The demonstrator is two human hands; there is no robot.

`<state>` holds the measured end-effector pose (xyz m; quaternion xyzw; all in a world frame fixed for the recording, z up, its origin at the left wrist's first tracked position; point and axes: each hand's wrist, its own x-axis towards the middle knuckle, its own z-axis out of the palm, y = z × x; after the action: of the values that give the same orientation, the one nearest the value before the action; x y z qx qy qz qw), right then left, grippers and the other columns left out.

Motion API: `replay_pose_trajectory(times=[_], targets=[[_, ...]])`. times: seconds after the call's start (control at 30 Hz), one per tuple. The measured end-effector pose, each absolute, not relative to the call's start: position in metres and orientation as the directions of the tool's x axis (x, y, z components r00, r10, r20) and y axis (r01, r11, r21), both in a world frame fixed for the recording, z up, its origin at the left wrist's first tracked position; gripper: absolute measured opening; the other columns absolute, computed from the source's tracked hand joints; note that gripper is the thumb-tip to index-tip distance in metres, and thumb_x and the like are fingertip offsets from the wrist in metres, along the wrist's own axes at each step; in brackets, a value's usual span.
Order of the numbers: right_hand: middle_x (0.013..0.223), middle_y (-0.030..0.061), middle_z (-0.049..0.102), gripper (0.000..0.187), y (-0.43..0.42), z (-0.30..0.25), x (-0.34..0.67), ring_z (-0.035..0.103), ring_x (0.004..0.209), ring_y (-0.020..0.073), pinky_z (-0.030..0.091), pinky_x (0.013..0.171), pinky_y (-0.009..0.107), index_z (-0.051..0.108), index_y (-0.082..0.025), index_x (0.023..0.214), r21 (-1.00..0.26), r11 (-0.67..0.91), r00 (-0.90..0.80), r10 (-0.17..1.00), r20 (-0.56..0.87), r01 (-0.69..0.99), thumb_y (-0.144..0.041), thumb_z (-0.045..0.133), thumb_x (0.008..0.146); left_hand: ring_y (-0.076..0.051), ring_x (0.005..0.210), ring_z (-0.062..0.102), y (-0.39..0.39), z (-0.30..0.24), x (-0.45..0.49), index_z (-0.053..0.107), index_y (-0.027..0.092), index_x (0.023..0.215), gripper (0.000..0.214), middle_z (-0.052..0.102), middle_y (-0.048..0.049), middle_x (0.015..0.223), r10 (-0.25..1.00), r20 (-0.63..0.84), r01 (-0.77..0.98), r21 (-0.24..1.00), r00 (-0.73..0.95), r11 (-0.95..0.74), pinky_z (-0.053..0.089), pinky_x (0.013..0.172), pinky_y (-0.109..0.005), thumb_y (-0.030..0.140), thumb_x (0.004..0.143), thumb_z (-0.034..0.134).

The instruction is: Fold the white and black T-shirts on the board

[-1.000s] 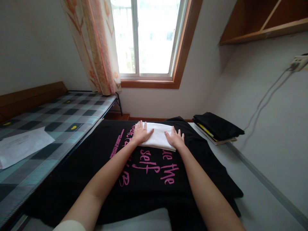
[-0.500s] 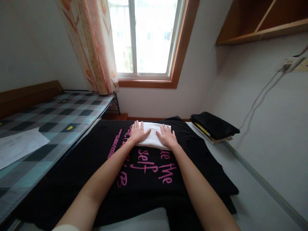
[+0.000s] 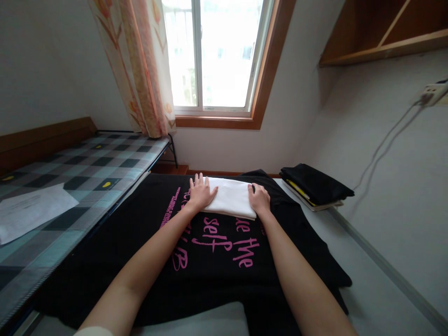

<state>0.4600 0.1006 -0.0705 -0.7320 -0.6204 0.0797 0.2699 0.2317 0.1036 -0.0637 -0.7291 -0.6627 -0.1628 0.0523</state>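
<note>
A folded white cloth (image 3: pixel 231 196) lies flat on a black T-shirt (image 3: pixel 224 289) with pink lettering, which is spread out in front of me. My left hand (image 3: pixel 200 193) rests open and palm down on the cloth's left end, fingers stretched out and thumb apart. At the cloth's right edge, my right hand (image 3: pixel 259 198) is closed, its fingers curled at the edge and its thumb beside the white fabric. The undersides of both hands are hidden.
On the left is a bed with a checked mattress (image 3: pixel 122 161), where a sheet of paper (image 3: pixel 35 210) lies. A black folded item (image 3: pixel 317 182) sits on books at the right, by the wall. Behind are a window (image 3: pixel 224 56) and a curtain (image 3: pixel 140 65).
My right hand has slid right from the top of the white cloth to its right edge, and its fingers have curled. The left hand stays on the left end. The view has shifted slightly.
</note>
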Motion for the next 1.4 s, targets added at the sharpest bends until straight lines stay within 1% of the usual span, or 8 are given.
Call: replay_pose_trajectory(times=[0.2, 0.3, 0.7, 0.83, 1.03, 1.13, 1.27, 1.4], targets=[[0.127, 0.0140, 0.061, 0.049, 0.103, -0.073, 0.463, 0.051, 0.119, 0.0275, 0.034, 0.101, 0.038, 0.065, -0.016, 0.119, -0.485, -0.119, 0.243, 0.949, 0.201, 0.866, -0.042, 0.030, 0.098, -0.027, 0.129, 0.047, 0.087, -0.048, 0.256, 0.057, 0.017, 0.127, 0.047, 0.056, -0.0123, 0.135, 0.681, 0.348, 0.690, 0.121, 0.644, -0.714, 0.035, 0.109, -0.041, 0.047, 0.092, 0.049], [0.123, 0.0134, 0.063, 0.048, 0.102, -0.071, 0.465, 0.053, 0.116, 0.0298, 0.038, 0.096, 0.040, 0.069, -0.019, 0.111, -0.478, -0.168, 0.287, 0.939, 0.188, 0.862, -0.043, 0.031, 0.096, -0.023, 0.114, 0.057, 0.077, -0.044, 0.268, 0.065, 0.021, 0.114, 0.039, 0.064, -0.0077, 0.122, 0.506, 0.351, 0.505, 0.102, 0.788, -0.857, 0.041, 0.103, -0.038, 0.048, 0.088, 0.056], [0.097, 0.0135, 0.072, 0.039, 0.105, -0.051, 0.485, 0.065, 0.100, 0.0296, 0.048, 0.080, 0.036, 0.071, -0.021, 0.083, -0.515, -0.297, 0.332, 0.943, -0.025, 0.804, -0.049, 0.044, 0.088, -0.020, 0.085, 0.059, 0.064, -0.052, 0.282, 0.063, 0.018, 0.096, 0.020, 0.062, -0.0072, 0.097, 0.345, 0.290, 0.417, -0.243, 0.893, -0.876, 0.047, 0.076, -0.034, 0.035, 0.090, 0.055], [0.067, 0.0109, 0.069, 0.045, 0.107, -0.053, 0.488, 0.068, 0.070, 0.0225, 0.053, 0.065, 0.031, 0.069, -0.018, 0.077, -0.629, -0.296, 0.291, 0.950, -0.115, 0.718, -0.057, 0.050, 0.086, -0.017, 0.076, 0.059, 0.062, -0.056, 0.286, 0.060, 0.016, 0.085, 0.014, 0.060, -0.0062, 0.086, 0.416, 0.350, 0.509, -0.239, 0.840, -0.827, 0.048, 0.069, -0.030, 0.023, 0.090, 0.049], [0.043, 0.0038, 0.052, 0.060, 0.105, -0.049, 0.475, 0.053, 0.038, 0.0160, 0.045, 0.035, 0.025, 0.063, -0.013, 0.079, -0.844, -0.422, 0.220, 0.904, -0.366, 0.331, -0.072, 0.049, 0.081, -0.015, 0.073, 0.058, 0.061, -0.057, 0.284, 0.056, 0.018, 0.082, 0.017, 0.056, -0.0037, 0.079, 0.448, 0.496, 0.591, -0.175, 0.744, -0.787, 0.048, 0.066, -0.027, 0.023, 0.092, 0.043], [0.052, 0.0025, 0.058, 0.048, 0.097, -0.042, 0.464, 0.056, 0.043, 0.0139, 0.048, 0.039, 0.024, 0.060, -0.014, 0.086, -0.897, -0.434, 0.075, 0.900, -0.429, 0.086, -0.061, 0.051, 0.087, -0.015, 0.072, 0.058, 0.061, -0.057, 0.283, 0.055, 0.019, 0.080, 0.018, 0.056, -0.0034, 0.077, 0.437, 0.521, 0.591, -0.169, 0.733, -0.789, 0.048, 0.065, -0.027, 0.022, 0.092, 0.042], [0.073, 0.0043, 0.068, 0.013, 0.086, -0.035, 0.455, 0.063, 0.058, 0.0138, 0.054, 0.054, 0.025, 0.059, -0.015, 0.096, -0.913, -0.399, -0.129, 0.913, -0.387, -0.088, -0.025, 0.057, 0.090, -0.015, 0.071, 0.058, 0.059, -0.057, 0.284, 0.057, 0.019, 0.082, 0.017, 0.057, -0.0035, 0.078, 0.394, 0.498, 0.536, -0.177, 0.772, -0.826, 0.046, 0.065, -0.027, 0.023, 0.091, 0.043], [0.077, 0.0027, 0.069, 0.029, 0.082, -0.035, 0.451, 0.064, 0.061, 0.0138, 0.054, 0.059, 0.024, 0.058, -0.015, 0.102, -0.941, -0.332, -0.096, 0.941, -0.325, -0.062, -0.003, 0.060, 0.076, -0.014, 0.067, 0.057, 0.060, -0.044, 0.282, 0.060, 0.019, 0.076, 0.020, 0.061, -0.0028, 0.076, 0.481, 0.529, 0.596, -0.062, 0.700, -0.800, 0.042, 0.063, -0.027, 0.029, 0.088, 0.048]])
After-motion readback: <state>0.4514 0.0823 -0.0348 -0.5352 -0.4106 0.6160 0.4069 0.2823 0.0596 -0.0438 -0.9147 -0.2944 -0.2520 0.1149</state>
